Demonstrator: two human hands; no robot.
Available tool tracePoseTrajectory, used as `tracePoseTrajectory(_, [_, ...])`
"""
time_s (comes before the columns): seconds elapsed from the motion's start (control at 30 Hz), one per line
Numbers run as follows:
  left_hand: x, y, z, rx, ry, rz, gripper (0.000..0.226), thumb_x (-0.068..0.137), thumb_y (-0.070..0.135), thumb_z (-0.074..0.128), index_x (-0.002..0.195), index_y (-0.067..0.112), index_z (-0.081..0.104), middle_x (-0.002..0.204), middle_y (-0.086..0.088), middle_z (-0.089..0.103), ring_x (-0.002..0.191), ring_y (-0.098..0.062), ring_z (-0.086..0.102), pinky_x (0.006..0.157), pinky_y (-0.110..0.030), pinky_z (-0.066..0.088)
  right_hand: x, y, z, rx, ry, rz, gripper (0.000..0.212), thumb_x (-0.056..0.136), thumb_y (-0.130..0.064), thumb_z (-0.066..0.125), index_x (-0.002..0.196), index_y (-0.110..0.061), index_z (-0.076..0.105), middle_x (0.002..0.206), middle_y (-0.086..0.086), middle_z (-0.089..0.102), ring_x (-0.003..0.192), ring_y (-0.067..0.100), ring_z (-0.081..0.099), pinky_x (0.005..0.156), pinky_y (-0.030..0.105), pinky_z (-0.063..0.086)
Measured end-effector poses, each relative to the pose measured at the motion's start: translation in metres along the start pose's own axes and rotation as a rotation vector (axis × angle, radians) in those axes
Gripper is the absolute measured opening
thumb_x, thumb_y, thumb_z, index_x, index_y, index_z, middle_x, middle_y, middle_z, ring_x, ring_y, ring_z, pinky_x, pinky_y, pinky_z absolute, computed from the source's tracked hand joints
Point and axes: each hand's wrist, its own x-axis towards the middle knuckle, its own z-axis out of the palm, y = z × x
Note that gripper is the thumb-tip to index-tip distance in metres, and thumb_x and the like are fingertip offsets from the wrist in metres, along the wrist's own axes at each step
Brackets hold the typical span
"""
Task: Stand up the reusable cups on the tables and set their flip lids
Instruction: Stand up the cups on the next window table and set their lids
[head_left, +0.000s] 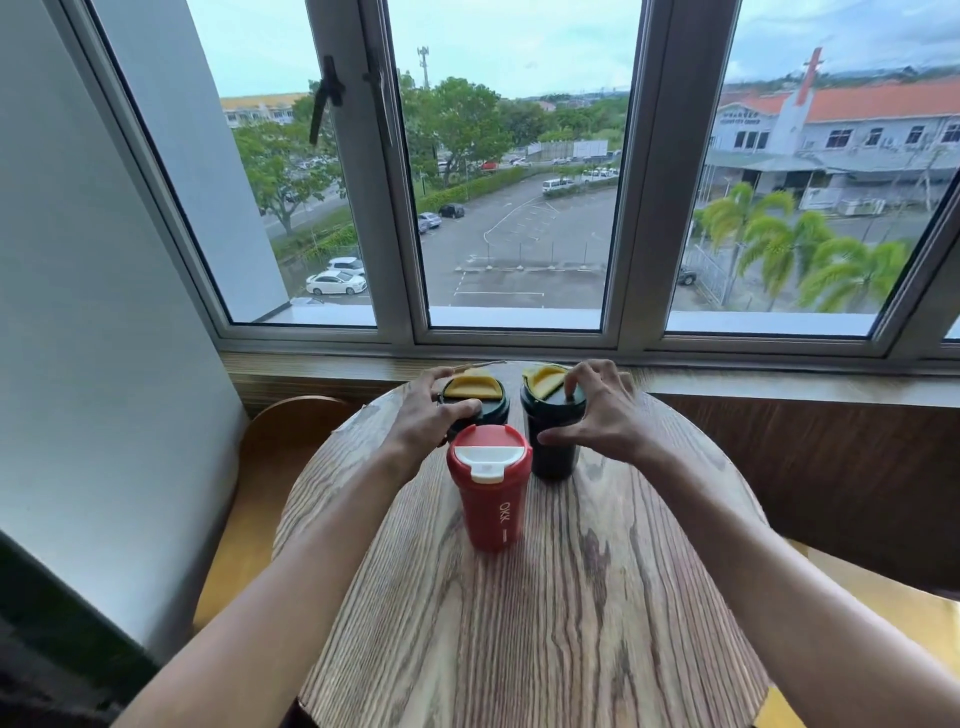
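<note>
Three reusable cups stand upright on a round wooden table (545, 597). Nearest me is a red cup (491, 499) with a white flip lid lying flat. Behind it on the left stands a dark green cup (491, 408) with a yellow flip lid, and my left hand (428, 410) grips its rim from the left. On the right stands a second dark green cup (553, 447) whose yellow flip lid (543, 379) is tilted up. My right hand (597, 415) holds this cup at its top, thumb on the side, fingers over the lid.
A wooden window sill (779, 384) and a large window run just behind the table. A grey wall (104, 364) stands at the left. A wooden chair (291, 431) sits left of the table, yellow seating (883, 587) at the right.
</note>
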Motion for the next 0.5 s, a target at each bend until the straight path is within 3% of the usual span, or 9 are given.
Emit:
tracePoseTrajectory(0.07, [0.001,0.001,-0.001,-0.006,-0.025,-0.062,0.058,0.081,0.02,0.077,0.132,0.022,0.051,0.124,-0.009,0.06,0.096,-0.018,0.062,0.074,-0.034,0.054,0.011,-0.004,-0.021,0.004,-0.144,0.011,0.062,0.062,-0.052,0.083,0.107,-0.029,0.046,0.13,-0.002,0.037,0.119,0.018,0.03,0.104,0.041,0.031])
tracePoseTrajectory(0.2, [0.004,0.009,-0.004,-0.028,-0.103,-0.172,0.038,0.088,0.029,0.069,0.124,0.026,0.057,0.107,-0.006,0.063,0.093,-0.021,0.06,0.07,-0.036,0.053,0.038,-0.018,-0.045,0.143,-0.383,-0.019,0.07,0.066,-0.032,0.086,0.124,-0.038,0.047,0.144,0.0,0.036,0.132,0.023,0.032,0.108,0.045,0.035])
tracePoseTrajectory(0.33, [0.009,0.014,-0.01,0.011,-0.148,-0.234,0.037,0.092,0.031,0.066,0.127,0.024,0.056,0.109,-0.01,0.061,0.095,-0.03,0.062,0.069,-0.043,0.057,0.053,-0.03,-0.051,0.194,-0.65,0.091,0.081,0.068,-0.015,0.084,0.134,-0.041,0.046,0.145,0.0,0.037,0.127,0.026,0.042,0.099,0.043,0.047])
tracePoseTrajectory(0.43, [0.013,0.013,-0.015,0.046,-0.188,-0.246,0.037,0.091,0.033,0.067,0.126,0.025,0.056,0.114,-0.011,0.06,0.102,-0.034,0.062,0.072,-0.047,0.059,0.055,-0.037,-0.05,0.149,-0.642,0.143,0.075,0.068,-0.024,0.086,0.132,-0.039,0.049,0.139,0.003,0.041,0.12,0.028,0.047,0.09,0.047,0.054])
tracePoseTrajectory(0.5, [0.018,0.01,-0.019,0.097,-0.206,-0.229,0.035,0.088,0.036,0.07,0.121,0.03,0.057,0.113,-0.008,0.061,0.107,-0.033,0.061,0.086,-0.053,0.056,0.052,-0.039,-0.045,0.131,-0.566,0.171,0.073,0.068,-0.032,0.086,0.131,-0.038,0.05,0.134,0.003,0.044,0.111,0.025,0.052,0.084,0.046,0.058])
